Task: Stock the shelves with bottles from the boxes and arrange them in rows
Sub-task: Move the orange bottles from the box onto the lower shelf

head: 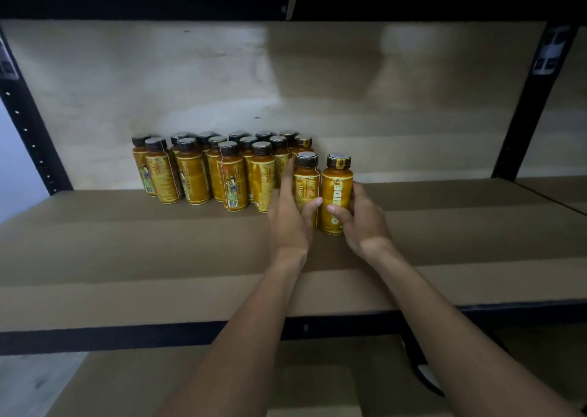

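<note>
Spanning the whole view, a brown shelf (127, 242) sits in a black metal frame (31, 124), with a pale back panel (286, 83) behind it and a dark front rail (95, 337) along its near edge. A lower shelf (127, 385) shows below that rail.

Toward the back edge of the shelf, left of centre, stands a cluster of bottles (193, 175). They are orange with dark caps, all upright, packed touching in roughly three rows that run along the back panel.

Both bare forearms reach in over the front rail. The left hand (289, 219) grips the left bottle (306, 175), with its thumb across the front and its fingers up the bottle's far left side, next to the cluster's right end. The right hand (362, 223) holds the right bottle (337, 191), with its thumb on the label and its fingers wrapped behind the right side.

These two bottles stand upright on the shelf, side by side and just touching, at the right end of the cluster and slightly nearer the front edge than the front row.
</note>
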